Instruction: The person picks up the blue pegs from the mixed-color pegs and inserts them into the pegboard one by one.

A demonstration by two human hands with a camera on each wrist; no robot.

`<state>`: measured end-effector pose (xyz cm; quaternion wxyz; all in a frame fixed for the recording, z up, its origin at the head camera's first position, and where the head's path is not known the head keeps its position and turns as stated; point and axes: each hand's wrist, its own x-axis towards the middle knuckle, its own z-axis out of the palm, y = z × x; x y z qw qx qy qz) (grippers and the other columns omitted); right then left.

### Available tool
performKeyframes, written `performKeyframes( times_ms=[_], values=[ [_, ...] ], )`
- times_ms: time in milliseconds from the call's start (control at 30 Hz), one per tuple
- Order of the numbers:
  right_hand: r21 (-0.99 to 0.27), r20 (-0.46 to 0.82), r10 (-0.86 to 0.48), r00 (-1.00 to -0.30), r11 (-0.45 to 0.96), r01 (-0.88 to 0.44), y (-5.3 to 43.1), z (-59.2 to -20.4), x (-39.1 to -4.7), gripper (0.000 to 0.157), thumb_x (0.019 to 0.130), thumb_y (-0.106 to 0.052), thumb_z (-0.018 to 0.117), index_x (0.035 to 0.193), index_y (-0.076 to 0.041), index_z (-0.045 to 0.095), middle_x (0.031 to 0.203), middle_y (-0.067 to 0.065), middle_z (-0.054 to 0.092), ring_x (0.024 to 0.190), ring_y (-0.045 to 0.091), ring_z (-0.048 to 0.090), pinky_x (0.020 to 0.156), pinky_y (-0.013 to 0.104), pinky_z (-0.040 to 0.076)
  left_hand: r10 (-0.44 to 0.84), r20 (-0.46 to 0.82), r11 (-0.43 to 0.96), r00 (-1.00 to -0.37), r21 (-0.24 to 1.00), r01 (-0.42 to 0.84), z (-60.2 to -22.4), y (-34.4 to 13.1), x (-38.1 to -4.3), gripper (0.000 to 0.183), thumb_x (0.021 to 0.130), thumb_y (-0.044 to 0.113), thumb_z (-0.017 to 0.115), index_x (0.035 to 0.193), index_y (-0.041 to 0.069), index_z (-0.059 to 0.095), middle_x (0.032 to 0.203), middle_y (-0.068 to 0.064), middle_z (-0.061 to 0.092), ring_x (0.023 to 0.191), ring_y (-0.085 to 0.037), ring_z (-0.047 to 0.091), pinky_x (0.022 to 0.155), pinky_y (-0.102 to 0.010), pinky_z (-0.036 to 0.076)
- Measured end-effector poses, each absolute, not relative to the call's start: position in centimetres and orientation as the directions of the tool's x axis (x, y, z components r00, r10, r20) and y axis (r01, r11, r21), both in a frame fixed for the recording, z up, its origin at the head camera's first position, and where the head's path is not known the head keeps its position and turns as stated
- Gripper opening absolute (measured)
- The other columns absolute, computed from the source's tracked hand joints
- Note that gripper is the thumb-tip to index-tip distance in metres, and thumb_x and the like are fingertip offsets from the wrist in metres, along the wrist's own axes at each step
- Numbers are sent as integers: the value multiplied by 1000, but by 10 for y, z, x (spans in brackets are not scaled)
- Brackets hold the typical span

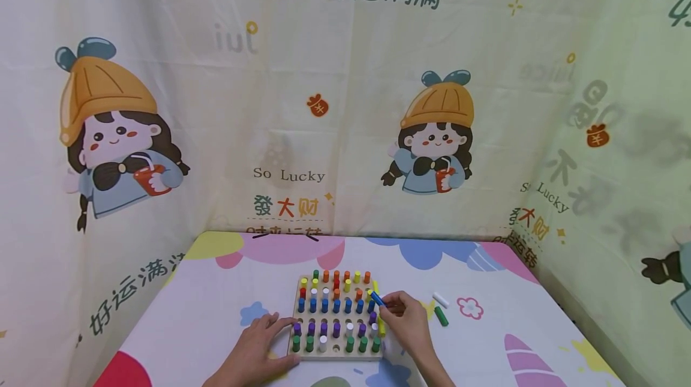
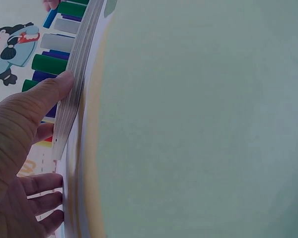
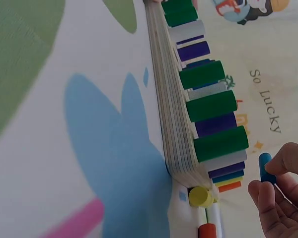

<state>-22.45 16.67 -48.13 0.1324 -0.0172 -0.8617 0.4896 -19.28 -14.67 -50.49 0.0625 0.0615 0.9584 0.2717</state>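
Note:
A wooden pegboard (image 1: 336, 358) stands on the table with rows of coloured pegs upright in its holes. My left hand (image 1: 258, 346) touches its near left corner: in the left wrist view the straight thumb (image 2: 49, 94) presses the front edge, the other fingers relaxed. My right hand (image 1: 407, 319) pinches a blue peg (image 1: 377, 299) between thumb and fingertips, tilted, over the board's right edge. In the right wrist view the blue peg (image 3: 266, 167) is apart from the board. Between the near green pegs, one front-row hole (image 1: 336, 348) shows bare.
Right of the board lie a white peg (image 1: 440, 300) and a green peg (image 1: 441, 316). Yellow pegs (image 1: 381, 328) lie along the board's right side. An orange-red peg (image 3: 207, 231) lies there too. Printed cloth walls (image 1: 356, 207) stand behind the patterned table (image 1: 216, 297).

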Motion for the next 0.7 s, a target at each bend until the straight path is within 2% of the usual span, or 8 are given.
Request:
performKeyframes(
  times_ms=[700],
  values=[
    [-884, 217, 31, -976, 430, -183, 144, -482, -217, 17, 85, -4, 78, 100, -3, 70, 92, 5, 71, 83, 16, 67, 73, 24, 58, 148, -99, 844, -984, 532, 73, -509, -149, -195, 80, 70, 71, 80, 137, 31, 63, 148, -17, 51, 133, -50, 45, 97, -80, 38]
  ],
)
